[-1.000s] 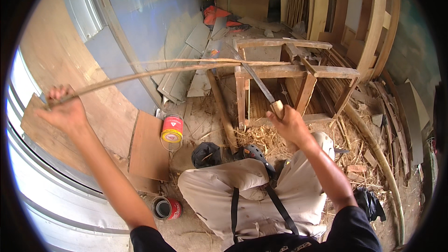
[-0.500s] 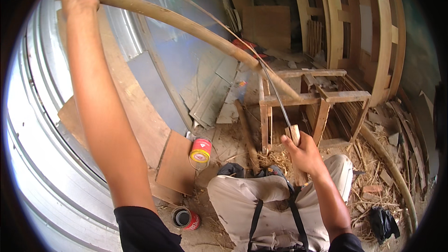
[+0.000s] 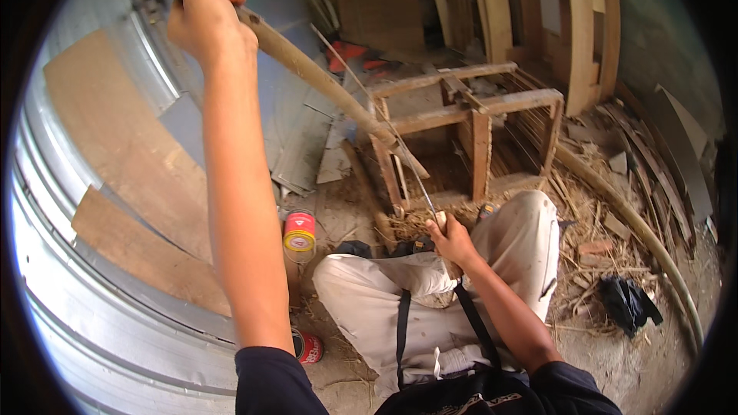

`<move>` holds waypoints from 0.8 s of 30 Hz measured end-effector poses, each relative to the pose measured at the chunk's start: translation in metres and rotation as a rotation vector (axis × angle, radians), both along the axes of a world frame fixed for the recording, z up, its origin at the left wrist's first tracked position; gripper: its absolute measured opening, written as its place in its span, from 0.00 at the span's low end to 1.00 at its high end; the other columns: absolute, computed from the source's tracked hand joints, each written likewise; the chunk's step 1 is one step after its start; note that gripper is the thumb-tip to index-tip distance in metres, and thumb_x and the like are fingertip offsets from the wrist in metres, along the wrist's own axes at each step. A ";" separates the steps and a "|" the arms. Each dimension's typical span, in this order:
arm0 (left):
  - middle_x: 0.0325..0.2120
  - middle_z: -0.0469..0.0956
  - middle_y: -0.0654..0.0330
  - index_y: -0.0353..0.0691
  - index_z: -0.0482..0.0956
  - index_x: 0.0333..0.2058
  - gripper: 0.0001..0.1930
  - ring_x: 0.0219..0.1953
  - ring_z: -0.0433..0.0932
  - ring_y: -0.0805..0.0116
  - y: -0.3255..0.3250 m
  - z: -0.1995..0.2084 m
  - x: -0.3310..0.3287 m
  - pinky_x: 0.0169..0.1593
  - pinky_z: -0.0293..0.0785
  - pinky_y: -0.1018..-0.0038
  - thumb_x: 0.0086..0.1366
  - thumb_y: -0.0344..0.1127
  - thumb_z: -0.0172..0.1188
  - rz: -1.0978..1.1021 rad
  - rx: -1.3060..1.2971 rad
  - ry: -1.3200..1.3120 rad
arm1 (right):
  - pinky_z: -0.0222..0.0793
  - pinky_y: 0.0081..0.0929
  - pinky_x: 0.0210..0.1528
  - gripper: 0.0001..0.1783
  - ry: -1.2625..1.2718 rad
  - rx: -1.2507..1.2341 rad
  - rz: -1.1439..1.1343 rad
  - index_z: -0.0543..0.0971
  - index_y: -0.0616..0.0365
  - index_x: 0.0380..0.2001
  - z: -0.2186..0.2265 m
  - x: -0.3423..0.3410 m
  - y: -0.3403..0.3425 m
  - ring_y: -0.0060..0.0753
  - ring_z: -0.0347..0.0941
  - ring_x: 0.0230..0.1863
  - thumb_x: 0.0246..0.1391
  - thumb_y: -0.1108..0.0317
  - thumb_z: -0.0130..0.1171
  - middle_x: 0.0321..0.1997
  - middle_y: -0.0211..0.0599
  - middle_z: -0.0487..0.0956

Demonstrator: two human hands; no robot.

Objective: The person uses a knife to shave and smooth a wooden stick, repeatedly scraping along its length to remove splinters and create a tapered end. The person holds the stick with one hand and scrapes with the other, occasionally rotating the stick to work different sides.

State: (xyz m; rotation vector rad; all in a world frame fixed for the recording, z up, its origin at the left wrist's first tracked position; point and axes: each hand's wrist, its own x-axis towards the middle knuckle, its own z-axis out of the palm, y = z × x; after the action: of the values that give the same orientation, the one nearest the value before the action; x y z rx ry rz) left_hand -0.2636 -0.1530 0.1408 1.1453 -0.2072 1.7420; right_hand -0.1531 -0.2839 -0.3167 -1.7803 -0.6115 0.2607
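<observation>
One long brown pole (image 3: 323, 81), rounded, slanting, pale upper end.

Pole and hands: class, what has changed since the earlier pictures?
The left hand has risen, tipping the pole from nearly level to sloping down rightward. The right hand, still gripping the knife, has drawn back slightly. The wooden frame stayed put.
</observation>
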 end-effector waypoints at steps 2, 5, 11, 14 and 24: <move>0.17 0.67 0.63 0.37 0.67 0.25 0.24 0.18 0.65 0.75 -0.006 -0.030 0.021 0.23 0.65 0.77 0.67 0.54 0.54 -0.061 0.003 0.025 | 0.70 0.41 0.30 0.27 -0.105 -0.073 -0.146 0.70 0.68 0.34 -0.021 0.010 0.008 0.51 0.78 0.26 0.58 0.48 0.58 0.22 0.54 0.77; 0.17 0.67 0.63 0.37 0.67 0.25 0.24 0.18 0.64 0.75 -0.001 -0.065 0.052 0.22 0.64 0.79 0.67 0.54 0.55 -0.066 -0.052 0.054 | 0.69 0.45 0.34 0.29 -0.019 -0.050 -0.178 0.70 0.69 0.34 -0.031 0.017 0.015 0.63 0.76 0.32 0.57 0.47 0.58 0.24 0.59 0.77; 0.19 0.67 0.63 0.37 0.69 0.26 0.23 0.20 0.65 0.75 0.051 -0.060 0.095 0.26 0.65 0.78 0.67 0.53 0.55 -0.006 -0.009 0.090 | 0.68 0.47 0.32 0.25 0.024 -0.156 -0.118 0.69 0.72 0.33 -0.015 0.013 0.020 0.65 0.75 0.32 0.62 0.53 0.52 0.24 0.62 0.76; 0.21 0.69 0.63 0.36 0.71 0.28 0.22 0.23 0.67 0.75 0.088 -0.044 0.123 0.30 0.65 0.79 0.67 0.53 0.55 -0.058 0.041 0.151 | 0.70 0.52 0.35 0.25 0.118 -0.159 -0.089 0.69 0.72 0.34 -0.017 0.014 0.027 0.70 0.73 0.35 0.63 0.53 0.51 0.25 0.65 0.76; 0.19 0.73 0.58 0.35 0.71 0.37 0.23 0.17 0.69 0.71 0.141 -0.131 0.209 0.24 0.67 0.76 0.68 0.54 0.53 -0.371 0.136 0.354 | 0.68 0.47 0.32 0.25 0.210 -0.297 -0.139 0.68 0.72 0.36 -0.028 0.037 0.042 0.66 0.75 0.30 0.63 0.52 0.51 0.23 0.62 0.76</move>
State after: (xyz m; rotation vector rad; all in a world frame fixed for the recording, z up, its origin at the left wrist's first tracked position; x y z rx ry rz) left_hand -0.0545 -0.0117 0.0101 1.3945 -0.3026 1.1949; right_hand -0.1164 -0.2420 -0.3451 -2.0379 -0.3073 0.4550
